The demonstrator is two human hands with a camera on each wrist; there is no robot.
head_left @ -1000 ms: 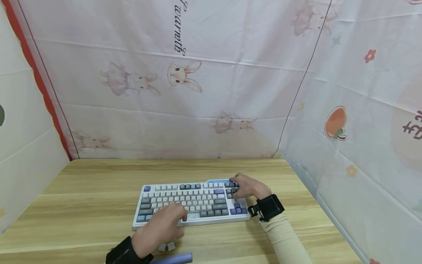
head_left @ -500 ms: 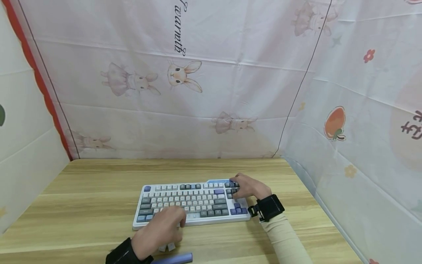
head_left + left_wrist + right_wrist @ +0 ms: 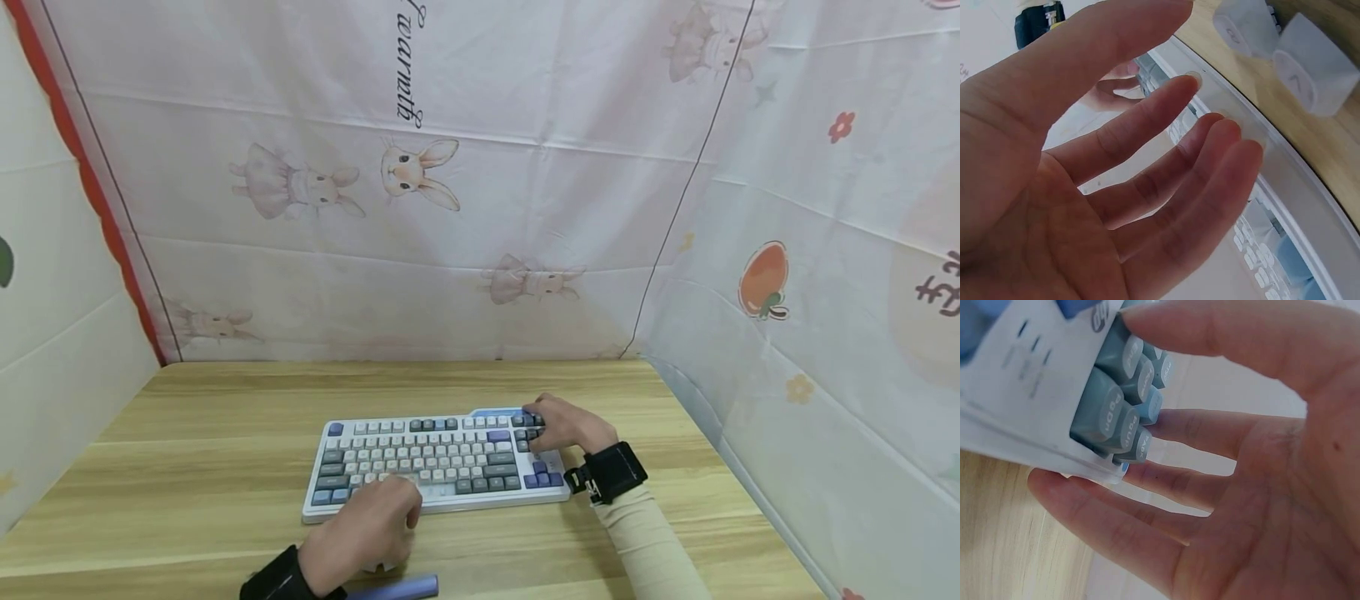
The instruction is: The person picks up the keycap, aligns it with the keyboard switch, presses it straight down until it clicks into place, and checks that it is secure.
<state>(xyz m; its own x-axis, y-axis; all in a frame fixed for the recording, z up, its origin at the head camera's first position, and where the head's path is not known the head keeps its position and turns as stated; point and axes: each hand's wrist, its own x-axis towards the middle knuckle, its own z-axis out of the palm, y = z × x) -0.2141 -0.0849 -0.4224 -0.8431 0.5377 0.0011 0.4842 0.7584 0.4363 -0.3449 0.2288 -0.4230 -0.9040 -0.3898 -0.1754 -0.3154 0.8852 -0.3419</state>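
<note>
A white keyboard (image 3: 450,503) with white, grey, blue and purple keys lies on the table, part of its bottom row bare of keys. My right hand (image 3: 570,423) grips its back right corner. In the right wrist view the thumb lies by the End key (image 3: 1124,355) and the other fingers reach the keyboard's outer edges. My left hand (image 3: 367,525) hovers at the front edge, fingers loosely bent and holding nothing. Two loose white keycaps, one nearer (image 3: 1315,65) and one farther (image 3: 1244,28), sit just off its fingertips; in the head view the hand mostly hides them.
A long blue-purple bar (image 3: 401,587), like a spacebar keycap, lies at the front of the wooden table (image 3: 195,467). Fabric walls with printed rabbits (image 3: 408,171) stand behind and at both sides. Each wrist wears a black strap (image 3: 615,473).
My left hand has drawn slightly back toward the loose keycaps, covering more of them. The right hand and the keyboard have stayed in place.
</note>
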